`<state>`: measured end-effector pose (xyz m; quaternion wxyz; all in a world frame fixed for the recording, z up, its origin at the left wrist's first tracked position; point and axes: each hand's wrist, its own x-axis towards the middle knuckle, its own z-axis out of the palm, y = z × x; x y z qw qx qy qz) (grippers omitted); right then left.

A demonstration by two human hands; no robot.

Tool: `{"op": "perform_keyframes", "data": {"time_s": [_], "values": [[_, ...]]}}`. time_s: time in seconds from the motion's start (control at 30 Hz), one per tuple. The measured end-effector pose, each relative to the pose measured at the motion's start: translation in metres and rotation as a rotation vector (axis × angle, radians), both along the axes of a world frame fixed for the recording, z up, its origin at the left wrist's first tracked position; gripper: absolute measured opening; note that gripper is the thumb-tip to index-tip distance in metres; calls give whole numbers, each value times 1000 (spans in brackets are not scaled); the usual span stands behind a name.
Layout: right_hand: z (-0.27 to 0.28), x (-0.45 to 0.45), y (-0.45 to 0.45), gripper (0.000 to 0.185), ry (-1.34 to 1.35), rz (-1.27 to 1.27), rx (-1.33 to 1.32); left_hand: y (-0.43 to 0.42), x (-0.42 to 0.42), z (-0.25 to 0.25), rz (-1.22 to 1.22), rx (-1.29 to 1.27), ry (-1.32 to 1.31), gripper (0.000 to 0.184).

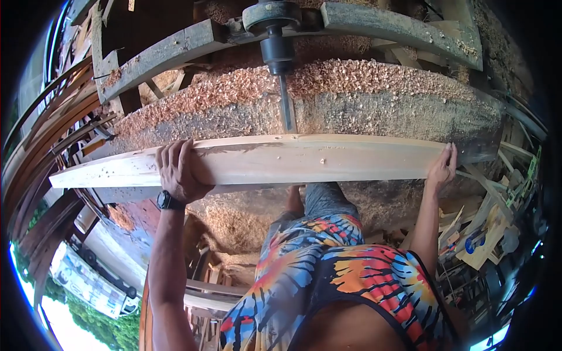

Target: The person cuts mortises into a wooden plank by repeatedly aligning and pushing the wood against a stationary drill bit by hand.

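A long pale wooden board (328, 161) stretches across the work table, near the edge closest to my body. My left hand (178, 169), with a dark watch on the wrist, is wrapped over the board left of its middle. At the board's right end, my right hand (443, 168) grips the edge with its fingers over the top. Just beyond the board's far edge is a drill bit (285, 105), held in a dark chuck (276, 51). Small dark marks show along the board's far edge close to the bit.
Wood shavings (363, 76) are heaped along the far side of the work table (404, 114). Behind it runs a thick wooden beam (398, 26). Long strips of wood (55, 128) are stacked at left. Offcuts (489, 231) and sawdust (231, 225) lie lower down.
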<state>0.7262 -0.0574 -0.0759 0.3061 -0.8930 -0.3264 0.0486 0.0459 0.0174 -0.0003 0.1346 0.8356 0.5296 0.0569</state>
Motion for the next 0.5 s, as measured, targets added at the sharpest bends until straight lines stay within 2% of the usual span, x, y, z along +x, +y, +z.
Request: {"op": "perform_keyframes", "data": {"time_s": [0.2, 0.5], "values": [[5, 0, 6, 50, 18, -38, -78, 0, -2, -3, -2, 9, 8, 110], [-4, 11, 22, 51, 23, 36, 9, 9, -1, -3, 4, 24, 13, 109]]}}
